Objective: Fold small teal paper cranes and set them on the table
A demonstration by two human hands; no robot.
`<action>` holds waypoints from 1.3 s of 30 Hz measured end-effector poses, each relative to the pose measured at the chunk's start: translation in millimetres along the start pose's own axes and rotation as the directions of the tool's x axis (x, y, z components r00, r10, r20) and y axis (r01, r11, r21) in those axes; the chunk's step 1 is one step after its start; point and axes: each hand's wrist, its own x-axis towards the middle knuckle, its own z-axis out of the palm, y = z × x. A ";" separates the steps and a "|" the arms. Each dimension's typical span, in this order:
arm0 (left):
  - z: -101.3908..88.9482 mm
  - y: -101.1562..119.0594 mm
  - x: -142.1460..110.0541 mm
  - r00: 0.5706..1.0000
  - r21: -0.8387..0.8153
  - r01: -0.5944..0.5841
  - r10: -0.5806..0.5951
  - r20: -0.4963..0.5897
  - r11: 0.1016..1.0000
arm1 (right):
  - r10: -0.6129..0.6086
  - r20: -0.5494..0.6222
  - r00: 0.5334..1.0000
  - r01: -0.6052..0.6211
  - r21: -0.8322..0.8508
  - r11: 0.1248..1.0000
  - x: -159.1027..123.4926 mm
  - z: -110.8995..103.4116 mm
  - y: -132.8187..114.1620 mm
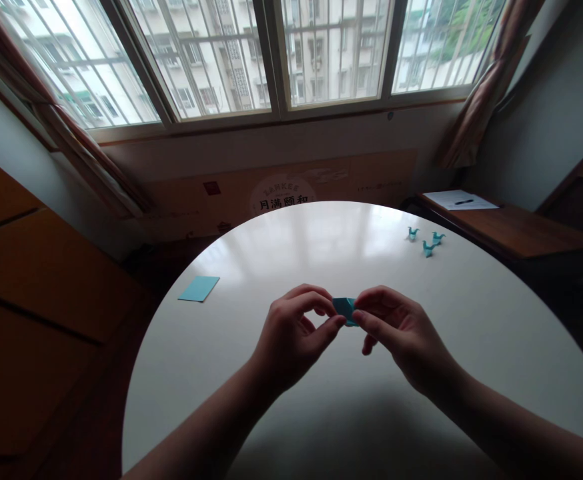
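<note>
Two hands (pixel 294 327) (pixel 406 333) pinch folded teal paper (pixel 343 308), upper edge running left-right, long axis unclear.

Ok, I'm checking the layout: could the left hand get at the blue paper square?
Probably yes: only tabletop lies between the left hand and the paper square, though that hand is holding folded paper.

Passage over white tabletop (pixel 281 260) beyond hands (pixel 289 333); obstacles: blue paper (pixel 199 289) left, three folded figures (pixel 427 249) far right.
</note>
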 end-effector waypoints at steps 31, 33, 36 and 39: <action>0.2 4.7 2.0 0.976 -0.053 0.217 -0.215 0.045 0.975 | -0.202 0.012 0.979 0.188 -0.413 0.891 -4.8 6.5 0.1; 0.7 6.3 2.1 0.963 -0.093 0.264 -0.257 0.082 0.960 | -0.232 0.025 0.972 0.218 -0.456 0.863 -5.2 7.0 0.4; 2.5 8.1 2.0 0.958 -0.093 0.283 -0.276 0.076 0.955 | -0.262 0.042 0.964 0.247 -0.506 0.826 -6.4 8.3 -0.2; 4.6 8.4 1.5 0.966 -0.053 0.255 -0.253 0.051 0.965 | -0.277 0.037 0.960 0.248 -0.571 0.782 -7.9 10.5 -1.9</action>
